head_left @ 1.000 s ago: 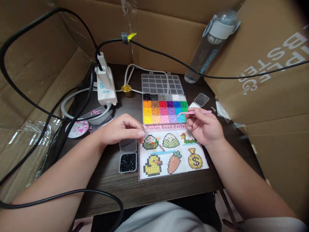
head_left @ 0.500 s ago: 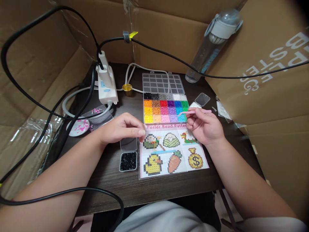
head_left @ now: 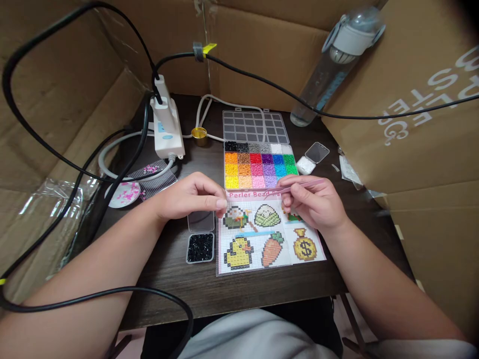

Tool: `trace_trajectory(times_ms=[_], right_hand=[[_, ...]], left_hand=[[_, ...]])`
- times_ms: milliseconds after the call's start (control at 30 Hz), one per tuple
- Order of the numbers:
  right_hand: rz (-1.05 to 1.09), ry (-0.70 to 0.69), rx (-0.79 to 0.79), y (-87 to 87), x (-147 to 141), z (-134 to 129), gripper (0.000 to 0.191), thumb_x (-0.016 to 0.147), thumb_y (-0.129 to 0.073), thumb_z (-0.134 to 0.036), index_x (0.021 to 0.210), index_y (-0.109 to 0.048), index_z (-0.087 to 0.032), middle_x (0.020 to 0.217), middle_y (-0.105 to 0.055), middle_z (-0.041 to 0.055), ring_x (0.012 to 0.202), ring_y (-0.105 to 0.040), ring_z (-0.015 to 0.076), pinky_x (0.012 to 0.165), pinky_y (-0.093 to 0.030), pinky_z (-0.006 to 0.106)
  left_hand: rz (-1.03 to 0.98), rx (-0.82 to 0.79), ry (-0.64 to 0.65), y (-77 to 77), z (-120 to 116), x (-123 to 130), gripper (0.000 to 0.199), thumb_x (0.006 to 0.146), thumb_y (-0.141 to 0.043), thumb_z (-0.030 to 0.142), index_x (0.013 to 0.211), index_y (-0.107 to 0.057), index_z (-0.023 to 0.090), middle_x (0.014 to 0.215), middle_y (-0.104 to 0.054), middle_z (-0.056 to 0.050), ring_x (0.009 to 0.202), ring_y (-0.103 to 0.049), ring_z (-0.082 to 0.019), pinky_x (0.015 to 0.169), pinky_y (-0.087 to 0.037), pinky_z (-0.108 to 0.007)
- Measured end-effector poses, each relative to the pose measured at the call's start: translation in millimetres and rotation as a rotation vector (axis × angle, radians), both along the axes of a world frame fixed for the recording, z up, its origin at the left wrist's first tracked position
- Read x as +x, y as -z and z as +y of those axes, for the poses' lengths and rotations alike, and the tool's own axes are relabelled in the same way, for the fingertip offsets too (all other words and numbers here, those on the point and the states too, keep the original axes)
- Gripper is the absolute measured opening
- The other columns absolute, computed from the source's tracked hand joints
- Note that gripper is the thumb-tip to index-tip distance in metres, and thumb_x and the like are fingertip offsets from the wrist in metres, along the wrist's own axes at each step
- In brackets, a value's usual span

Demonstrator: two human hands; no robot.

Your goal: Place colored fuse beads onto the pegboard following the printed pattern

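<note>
A pink pair of tweezers (head_left: 299, 186) is held in my right hand (head_left: 312, 202), its tips pointing left over the title strip of the pattern sheet (head_left: 239, 271). My left hand (head_left: 198, 196) is closed at the sheet's upper left corner; whatever its fingers hold, if anything, is hidden. Pixel pictures of a duck, a carrot, a money bag and others show on the sheet. Directly behind it lies the open bead box (head_left: 258, 167), its compartments filled by colour. A small box of black beads (head_left: 200, 248) sits left of the sheet.
At the back left stand a power strip (head_left: 168, 134) and a gold tin (head_left: 199, 135). A white dish (head_left: 122, 195) holds pink beads. White beads (head_left: 306, 165) lie right of the bead box. A bottle (head_left: 325, 75) leans at the back right.
My right hand has moved left and slightly down with the tweezers, whose tips have gone from over the bead box to over the sheet's title. My left hand has hardly moved.
</note>
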State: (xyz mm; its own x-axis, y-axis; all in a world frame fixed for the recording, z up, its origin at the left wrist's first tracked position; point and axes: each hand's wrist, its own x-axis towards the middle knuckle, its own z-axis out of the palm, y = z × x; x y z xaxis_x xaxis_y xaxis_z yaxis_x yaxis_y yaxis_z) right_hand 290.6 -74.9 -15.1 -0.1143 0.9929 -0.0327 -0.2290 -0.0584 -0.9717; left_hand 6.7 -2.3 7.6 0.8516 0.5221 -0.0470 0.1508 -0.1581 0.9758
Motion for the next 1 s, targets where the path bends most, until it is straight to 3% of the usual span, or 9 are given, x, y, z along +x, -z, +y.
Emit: trace_trajectory(times_ms=[200, 400, 567, 700, 867, 1000], right_hand=[[0.014, 0.027, -0.001, 0.4, -1.9, 4.0, 0.020, 0.080, -0.078, -0.037, 0.090, -0.077, -0.020, 0.055, -0.063, -0.0003, 0.049, -0.057, 0.0124, 0.041, -0.045, 0.024], [0.157, 0.159, -0.016, -8.7, 6.8, 13.7, 0.021, 0.073, -0.083, -0.034, 0.082, -0.075, -0.018, 0.079, -0.072, 0.0025, 0.051, -0.054, 0.0070, 0.044, -0.044, 0.022], [0.179, 0.167, -0.042, -11.2, 9.0, 13.8, 0.018, 0.072, -0.083, -0.032, 0.084, -0.074, -0.021, 0.077, -0.071, 0.0000, 0.050, -0.051, 0.0063, 0.043, -0.043, 0.021], [0.121, 0.144, 0.022, -8.7, 8.0, 13.2, 0.018, 0.072, -0.085, -0.035, 0.079, -0.077, -0.020, 0.074, -0.071, 0.0019, 0.050, -0.051, 0.0066, 0.044, -0.043, 0.021], [-0.055, 0.094, 0.126, 0.5, 2.1, 4.4, 0.010, 0.079, -0.080, -0.030, 0.083, -0.080, -0.021, 0.056, -0.065, 0.0002, 0.045, -0.051, 0.0091, 0.041, -0.041, 0.023], [-0.242, 0.005, 0.137, 5.4, -8.7, -6.1, 0.005, 0.081, -0.077, -0.024, 0.082, -0.081, -0.021, 0.066, -0.072, 0.0033, 0.045, -0.053, 0.0086, 0.041, -0.042, 0.023]], left_hand=[[-0.024, 0.002, 0.002, 1.8, 1.1, 0.6, 0.024, 0.085, -0.065, 0.031, 0.069, -0.074, 0.015, 0.068, -0.072, -0.006, 0.069, -0.066, -0.017, 0.077, -0.055, -0.031], [-0.023, 0.035, -0.008, 1.9, 0.4, 0.9, 0.022, 0.085, -0.065, 0.026, 0.070, -0.076, 0.015, 0.071, -0.074, -0.007, 0.073, -0.068, -0.018, 0.081, -0.056, -0.032], [-0.012, 0.043, -0.018, 4.5, 1.3, 1.1, 0.021, 0.085, -0.066, 0.024, 0.069, -0.076, 0.015, 0.072, -0.075, -0.006, 0.071, -0.068, -0.017, 0.080, -0.057, -0.032], [-0.024, 0.030, -0.017, 5.8, 2.1, 0.8, 0.021, 0.085, -0.067, 0.026, 0.069, -0.076, 0.015, 0.071, -0.075, -0.007, 0.069, -0.068, -0.017, 0.078, -0.057, -0.032], [-0.002, 0.023, -0.031, 4.7, 1.2, 1.0, 0.020, 0.084, -0.068, 0.025, 0.070, -0.077, 0.015, 0.072, -0.075, -0.006, 0.071, -0.068, -0.017, 0.074, -0.056, -0.030], [0.002, 0.007, -0.017, 4.3, 1.3, 1.4, 0.020, 0.084, -0.067, 0.023, 0.070, -0.077, 0.015, 0.071, -0.074, -0.006, 0.069, -0.067, -0.016, 0.073, -0.055, -0.029]])
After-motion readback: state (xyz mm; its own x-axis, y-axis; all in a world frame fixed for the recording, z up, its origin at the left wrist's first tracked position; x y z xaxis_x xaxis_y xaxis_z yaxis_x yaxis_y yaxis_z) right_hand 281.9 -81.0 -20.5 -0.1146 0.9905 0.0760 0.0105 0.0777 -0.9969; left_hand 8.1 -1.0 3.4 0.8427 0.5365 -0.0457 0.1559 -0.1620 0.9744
